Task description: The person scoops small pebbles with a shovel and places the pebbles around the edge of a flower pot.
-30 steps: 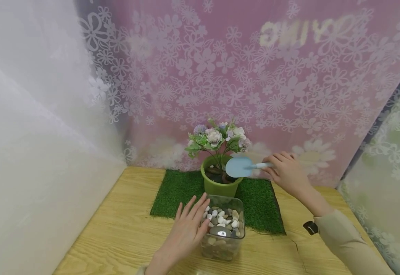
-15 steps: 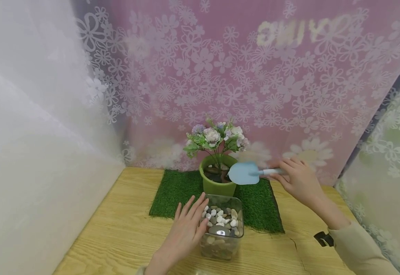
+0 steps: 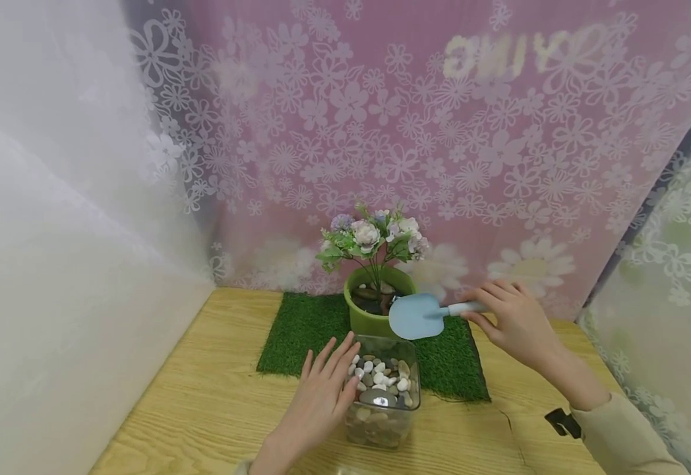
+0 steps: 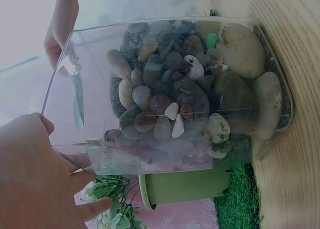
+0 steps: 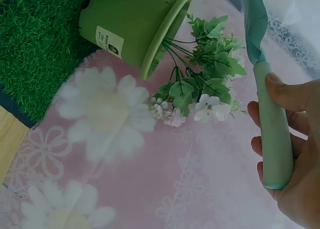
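Observation:
My right hand (image 3: 514,320) grips the white handle of a small light-blue trowel (image 3: 417,316). The trowel's blade hangs over the gap between the flower pot and the pebble box, and no stones show on it. My left hand (image 3: 320,392) rests with spread, straight fingers against the left rim of a clear plastic box (image 3: 381,422). Inside the box lie white, grey and brown pebbles (image 4: 160,104). Behind it stands a green flower pot (image 3: 369,323) with artificial flowers (image 3: 369,237); some stones show on the dark surface within the pot.
Under the pot lies a mat of artificial grass (image 3: 304,336) on the wooden table (image 3: 203,389). A pink floral curtain (image 3: 333,132) hangs behind, with pale sheets to the left and right. A black device (image 3: 562,422) sits at my right wrist.
My right hand has drawn the trowel back from over the pot, to the right and then lower, closer to the box. The left hand has stayed on the box.

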{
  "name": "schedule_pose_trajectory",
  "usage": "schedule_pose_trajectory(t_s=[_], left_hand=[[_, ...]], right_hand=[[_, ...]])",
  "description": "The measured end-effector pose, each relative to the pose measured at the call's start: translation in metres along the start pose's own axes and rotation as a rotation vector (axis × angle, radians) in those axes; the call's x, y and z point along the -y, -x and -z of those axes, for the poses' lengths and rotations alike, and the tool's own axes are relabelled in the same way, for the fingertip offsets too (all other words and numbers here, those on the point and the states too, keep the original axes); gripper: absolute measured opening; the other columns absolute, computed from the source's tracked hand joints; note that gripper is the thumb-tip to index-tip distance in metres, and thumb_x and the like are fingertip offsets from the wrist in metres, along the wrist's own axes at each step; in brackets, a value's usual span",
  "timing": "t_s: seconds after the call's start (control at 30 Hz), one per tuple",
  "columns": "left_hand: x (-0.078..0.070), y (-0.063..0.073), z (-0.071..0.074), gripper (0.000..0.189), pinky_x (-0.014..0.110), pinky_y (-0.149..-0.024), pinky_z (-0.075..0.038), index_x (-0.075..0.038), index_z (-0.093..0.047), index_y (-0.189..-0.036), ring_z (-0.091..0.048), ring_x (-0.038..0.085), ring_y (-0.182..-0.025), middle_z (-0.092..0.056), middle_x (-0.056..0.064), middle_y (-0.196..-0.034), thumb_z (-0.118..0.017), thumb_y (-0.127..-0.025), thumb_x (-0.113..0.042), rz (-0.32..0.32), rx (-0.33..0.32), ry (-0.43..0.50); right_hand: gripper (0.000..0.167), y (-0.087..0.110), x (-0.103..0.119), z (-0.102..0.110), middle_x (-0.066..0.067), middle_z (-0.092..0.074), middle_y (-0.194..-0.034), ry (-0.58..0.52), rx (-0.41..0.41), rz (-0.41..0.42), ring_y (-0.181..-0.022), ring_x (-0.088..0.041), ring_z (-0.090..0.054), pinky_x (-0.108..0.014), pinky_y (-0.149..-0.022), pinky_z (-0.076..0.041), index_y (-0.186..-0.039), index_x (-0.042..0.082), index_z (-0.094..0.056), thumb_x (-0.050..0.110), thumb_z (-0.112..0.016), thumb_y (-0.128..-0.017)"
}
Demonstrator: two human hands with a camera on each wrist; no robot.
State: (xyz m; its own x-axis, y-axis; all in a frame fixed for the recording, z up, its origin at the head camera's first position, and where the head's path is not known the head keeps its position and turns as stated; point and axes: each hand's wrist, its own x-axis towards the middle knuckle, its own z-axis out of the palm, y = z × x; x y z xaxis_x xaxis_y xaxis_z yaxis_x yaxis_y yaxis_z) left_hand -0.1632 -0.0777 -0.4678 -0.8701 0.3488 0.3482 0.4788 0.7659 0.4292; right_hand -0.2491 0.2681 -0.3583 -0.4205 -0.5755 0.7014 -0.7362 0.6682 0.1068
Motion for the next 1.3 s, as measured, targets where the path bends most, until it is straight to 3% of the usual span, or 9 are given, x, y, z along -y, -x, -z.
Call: schedule_pose_trajectory(t_s=[0.1,0.57,0.73,0.83,0.93,1.07,1.3], left_hand=[[0.000,0.000,0.000,0.054,0.070,-0.117,-0.018,-0.023,-0.031,-0.161,-0.020,0.028,-0.154,-0.015,-0.012,-0.169,-0.041,-0.110,-0.035,-0.003,-0.005,-0.004],[0.000,0.000,-0.001,0.053,0.071,-0.116,-0.019,-0.021,-0.033,-0.161,-0.022,0.031,-0.154,-0.019,-0.008,-0.169,-0.042,-0.110,-0.035,-0.013,-0.025,-0.025],[0.001,0.000,-0.001,0.053,0.071,-0.115,-0.020,-0.022,-0.032,-0.161,-0.021,0.030,-0.154,-0.021,-0.006,-0.169,-0.040,-0.110,-0.036,-0.020,-0.022,-0.024],[0.001,0.001,-0.001,0.053,0.071,-0.115,-0.020,-0.021,-0.033,-0.161,-0.022,0.031,-0.154,-0.021,-0.006,-0.169,-0.038,-0.111,-0.038,-0.021,-0.021,-0.024],[0.001,0.001,-0.001,0.053,0.071,-0.115,-0.020,-0.021,-0.033,-0.160,-0.023,0.032,-0.153,-0.021,-0.006,-0.169,-0.038,-0.111,-0.038,-0.022,-0.024,-0.020],[0.001,0.001,-0.002,0.052,0.072,-0.115,-0.020,-0.021,-0.033,-0.160,-0.025,0.034,-0.152,-0.021,-0.005,-0.169,-0.039,-0.111,-0.036,-0.025,-0.027,-0.010],[0.000,0.001,0.000,0.053,0.071,-0.115,-0.019,-0.021,-0.032,-0.161,-0.024,0.034,-0.153,-0.021,-0.005,-0.169,-0.037,-0.111,-0.038,-0.016,-0.011,-0.013]], right_hand=[[0.059,-0.003,0.003,0.001,-0.004,-0.070,-0.094,0.005,-0.007,0.021,-0.088,-0.026,-0.057,-0.044,-0.075,-0.038,-0.102,0.012,-0.073,0.058,-0.038,-0.105],[0.053,-0.018,0.017,-0.002,0.003,-0.070,-0.095,-0.039,0.050,0.138,-0.087,-0.019,-0.057,-0.041,-0.075,-0.041,-0.098,0.014,-0.074,0.054,-0.040,-0.106],[0.021,-0.021,0.023,-0.007,0.004,-0.070,-0.097,-0.065,0.096,0.199,-0.094,-0.023,-0.061,-0.042,-0.075,-0.043,-0.098,0.017,-0.073,0.037,-0.069,-0.094],[0.022,-0.024,0.027,-0.012,0.005,-0.068,-0.095,-0.071,0.127,0.239,-0.094,-0.023,-0.062,-0.044,-0.078,-0.046,-0.097,0.018,-0.072,0.024,-0.081,-0.079],[0.027,-0.030,0.030,-0.016,0.004,-0.066,-0.093,-0.057,0.147,0.282,-0.090,-0.021,-0.061,-0.044,-0.078,-0.047,-0.095,0.019,-0.071,0.023,-0.085,-0.073],[0.026,-0.038,0.035,-0.020,0.006,-0.063,-0.089,-0.029,0.163,0.333,-0.082,-0.016,-0.053,-0.039,-0.076,-0.043,-0.092,0.021,-0.070,0.025,-0.087,-0.073],[0.028,-0.047,0.044,-0.022,0.005,-0.069,-0.091,0.007,0.201,0.379,-0.086,-0.018,-0.057,-0.038,-0.076,-0.042,-0.093,0.019,-0.073,0.023,-0.091,-0.071]])
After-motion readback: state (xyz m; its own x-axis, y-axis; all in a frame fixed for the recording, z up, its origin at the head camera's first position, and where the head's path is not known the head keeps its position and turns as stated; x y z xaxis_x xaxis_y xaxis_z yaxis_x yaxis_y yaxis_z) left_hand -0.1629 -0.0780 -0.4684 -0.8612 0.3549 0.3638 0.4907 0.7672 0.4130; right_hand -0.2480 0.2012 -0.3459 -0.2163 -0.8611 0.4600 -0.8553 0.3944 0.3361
